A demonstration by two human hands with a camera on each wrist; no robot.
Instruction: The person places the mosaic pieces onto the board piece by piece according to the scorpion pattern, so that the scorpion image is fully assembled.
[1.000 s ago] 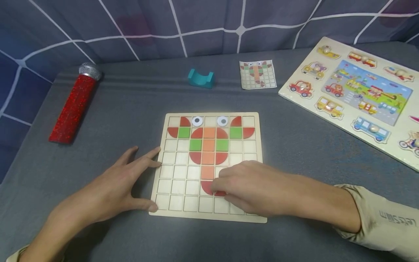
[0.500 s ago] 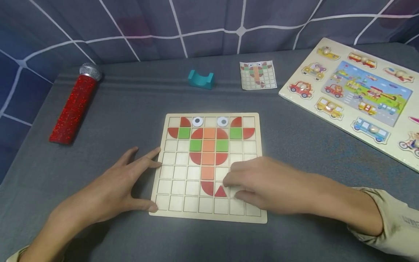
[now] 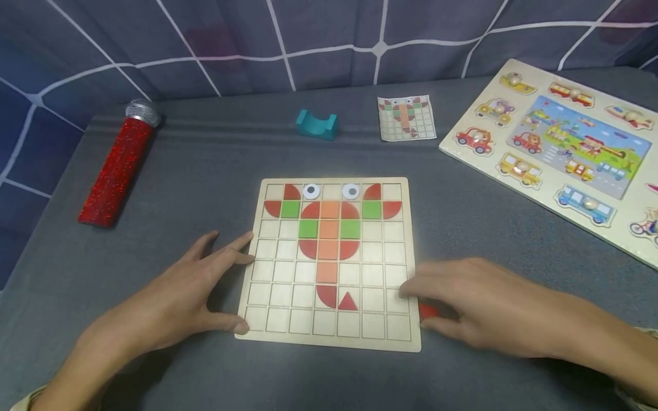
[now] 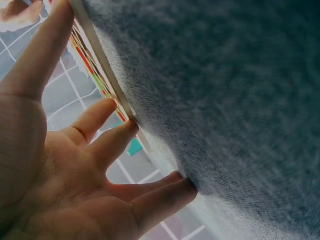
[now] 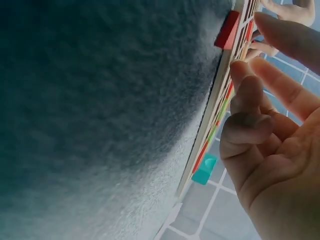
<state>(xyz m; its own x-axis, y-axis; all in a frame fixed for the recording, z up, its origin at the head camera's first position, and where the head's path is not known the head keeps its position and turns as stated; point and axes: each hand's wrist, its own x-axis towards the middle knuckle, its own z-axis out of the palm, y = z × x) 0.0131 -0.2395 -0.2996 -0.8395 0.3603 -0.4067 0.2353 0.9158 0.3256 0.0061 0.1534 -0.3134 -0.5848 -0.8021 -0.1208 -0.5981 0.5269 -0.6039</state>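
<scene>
A square wooden grid board lies on the dark grey cloth in the head view. Red, green and orange flat pieces and two eye discs fill some of its cells. Low on the board, a red triangle piece sits beside a red quarter-round piece. With fingers spread, my left hand touches the board's left edge with thumb and fingertips. My right hand is over the board's right edge, thumb and fingers apart. Between them a loose red piece shows on the cloth, partly hidden; no grip on it is visible.
Behind the board lie a teal curved block and a small printed pattern card. A red glittery toy microphone lies at left. The wooden vehicle puzzle takes up the right back. A checked curtain hangs behind.
My right hand has left the red triangle on the board and moved right to the board's edge, by the loose red piece. My left hand has stayed in place.
</scene>
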